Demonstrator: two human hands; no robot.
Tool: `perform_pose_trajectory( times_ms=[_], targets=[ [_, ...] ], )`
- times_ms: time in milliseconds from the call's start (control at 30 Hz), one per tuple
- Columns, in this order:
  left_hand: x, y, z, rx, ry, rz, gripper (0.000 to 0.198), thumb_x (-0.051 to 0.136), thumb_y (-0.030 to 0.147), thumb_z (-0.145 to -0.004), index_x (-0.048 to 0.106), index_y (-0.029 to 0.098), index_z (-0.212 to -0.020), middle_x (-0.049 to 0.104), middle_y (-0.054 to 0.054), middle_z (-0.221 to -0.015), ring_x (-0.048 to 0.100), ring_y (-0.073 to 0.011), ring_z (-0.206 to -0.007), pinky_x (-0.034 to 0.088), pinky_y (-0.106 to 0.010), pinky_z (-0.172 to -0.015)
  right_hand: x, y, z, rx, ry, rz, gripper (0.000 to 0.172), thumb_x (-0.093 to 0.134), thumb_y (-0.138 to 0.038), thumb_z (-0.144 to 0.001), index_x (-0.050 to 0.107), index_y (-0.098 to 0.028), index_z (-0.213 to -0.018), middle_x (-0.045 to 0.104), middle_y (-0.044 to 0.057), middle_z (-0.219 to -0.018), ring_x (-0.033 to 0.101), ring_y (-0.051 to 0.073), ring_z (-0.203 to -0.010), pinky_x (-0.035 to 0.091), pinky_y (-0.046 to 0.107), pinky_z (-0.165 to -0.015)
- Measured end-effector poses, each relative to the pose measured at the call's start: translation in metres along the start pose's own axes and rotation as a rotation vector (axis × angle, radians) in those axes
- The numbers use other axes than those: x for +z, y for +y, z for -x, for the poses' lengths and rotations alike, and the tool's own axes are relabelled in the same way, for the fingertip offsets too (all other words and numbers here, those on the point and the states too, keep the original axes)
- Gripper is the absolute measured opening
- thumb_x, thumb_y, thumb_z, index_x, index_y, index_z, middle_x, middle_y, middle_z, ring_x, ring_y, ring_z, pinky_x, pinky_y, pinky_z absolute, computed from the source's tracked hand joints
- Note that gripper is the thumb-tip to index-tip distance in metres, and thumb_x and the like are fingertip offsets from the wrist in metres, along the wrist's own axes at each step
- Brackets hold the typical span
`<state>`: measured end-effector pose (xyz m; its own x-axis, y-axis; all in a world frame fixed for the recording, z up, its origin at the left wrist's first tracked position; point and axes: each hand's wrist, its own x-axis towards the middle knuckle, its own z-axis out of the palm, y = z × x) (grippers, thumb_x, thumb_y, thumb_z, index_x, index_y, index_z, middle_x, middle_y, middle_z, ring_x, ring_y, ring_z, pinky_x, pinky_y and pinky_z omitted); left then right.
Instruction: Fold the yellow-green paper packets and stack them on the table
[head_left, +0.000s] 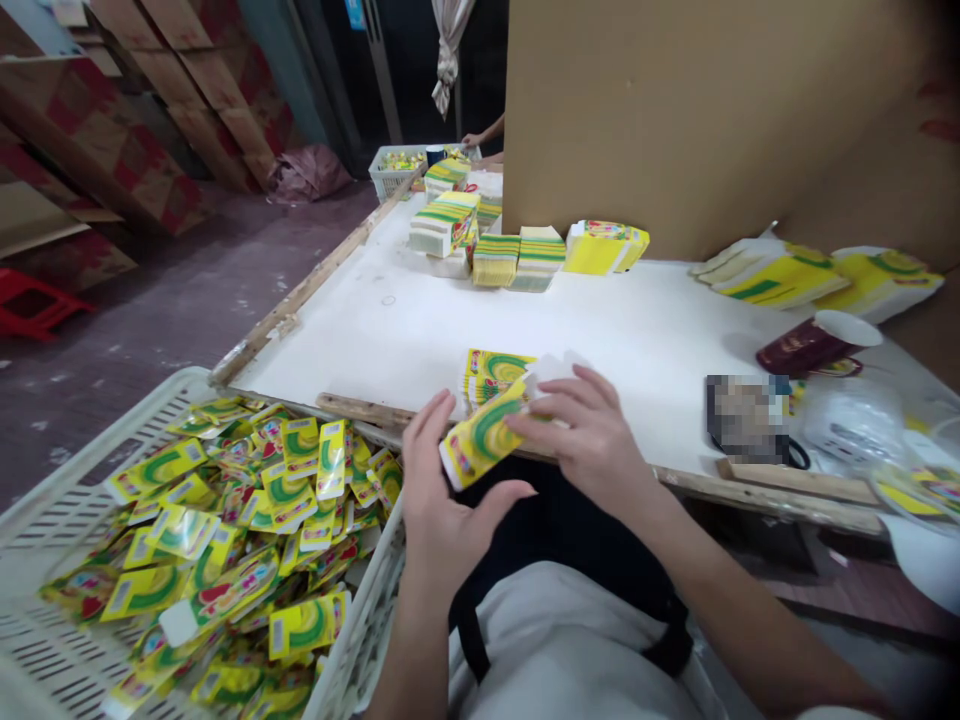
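Note:
My right hand (596,430) grips a small yellow and green printed carton (484,440) by its upper end, where pale flaps show, blurred. The carton is tilted, its lower end towards my left hand (442,510). That hand is open, thumb and fingers apart, close beside the carton; whether it touches it I cannot tell. Just behind lies a small fanned stack of similar flat cartons (495,368) on the white table (360,350). At my left, a white plastic basket (184,382) holds a heap of yellow and green packs (285,490).
Bundles of flat cartons (517,258) stand along a tall cardboard panel (660,120); further bundles (780,275) lean at right. A dark red cup (814,342) lies tipped near a clear plastic bag (851,420). Behind, another person's hand (472,140) is beside a second basket (390,178).

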<state>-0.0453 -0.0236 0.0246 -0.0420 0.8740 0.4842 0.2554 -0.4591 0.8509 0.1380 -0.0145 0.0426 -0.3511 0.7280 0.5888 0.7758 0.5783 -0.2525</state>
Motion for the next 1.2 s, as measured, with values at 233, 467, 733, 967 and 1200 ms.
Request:
perform_pose_trajectory(
  times_ms=[233, 467, 733, 967, 1200],
  targets=[
    [0.011, -0.020, 0.000, -0.272, -0.331, -0.022, 0.053, 0.070, 0.025, -0.063, 0.052, 0.022, -0.113, 0.063, -0.006, -0.098, 0.060, -0.0237, -0.089, 0.047, -0.037, -0.078, 0.013, -0.021, 0.006, 0.022, 0.014, -0.183, 0.039, 0.051, -0.014, -0.083, 0.054, -0.031, -0.118, 0.058, 0.004, -0.114, 0.042, 0.024, -0.122, 0.022, 0.049, -0.108],
    [0.025, -0.015, 0.008, -0.219, -0.317, 0.035, 0.065, 0.076, 0.030, -0.057, 0.047, 0.025, -0.115, 0.062, -0.007, -0.104, 0.061, -0.0240, -0.090, 0.046, -0.035, -0.076, 0.029, -0.014, 0.003, 0.551, -0.101, -0.941, 0.046, 0.047, -0.029, -0.086, 0.041, -0.025, -0.132, 0.047, 0.007, -0.133, 0.043, 0.022, -0.123, 0.038, 0.041, -0.101],
    [0.024, -0.030, 0.009, 0.136, -0.306, -0.166, 0.062, 0.068, 0.025, -0.066, 0.038, 0.025, -0.120, 0.052, -0.008, -0.109, 0.056, -0.0229, -0.098, 0.045, -0.036, -0.083, 0.034, -0.010, 0.004, 0.604, -0.073, -1.078, 0.034, 0.059, -0.025, -0.078, 0.059, -0.023, -0.112, 0.055, 0.005, -0.125, 0.047, 0.022, -0.119, 0.036, 0.040, -0.103],
    [0.023, -0.025, 0.006, 0.006, -0.387, -0.170, 0.055, 0.064, 0.019, -0.065, 0.043, 0.027, -0.116, 0.054, -0.006, -0.109, 0.057, -0.0221, -0.095, 0.046, -0.033, -0.079, 0.042, -0.013, 0.004, 0.612, -0.048, -1.063, 0.036, 0.051, -0.026, -0.083, 0.055, -0.023, -0.119, 0.059, 0.005, -0.121, 0.051, 0.022, -0.115, 0.040, 0.039, -0.099],
    [0.025, -0.040, 0.013, -0.045, -0.305, -0.114, 0.068, 0.063, 0.019, -0.064, 0.028, 0.022, -0.122, 0.047, -0.012, -0.116, 0.060, -0.0216, -0.093, 0.049, -0.035, -0.076, 0.034, -0.018, 0.012, 0.188, -0.264, -0.665, 0.055, 0.048, -0.007, -0.079, 0.043, -0.023, -0.132, 0.038, 0.008, -0.141, 0.033, 0.022, -0.131, 0.030, 0.040, -0.107]
  ],
)
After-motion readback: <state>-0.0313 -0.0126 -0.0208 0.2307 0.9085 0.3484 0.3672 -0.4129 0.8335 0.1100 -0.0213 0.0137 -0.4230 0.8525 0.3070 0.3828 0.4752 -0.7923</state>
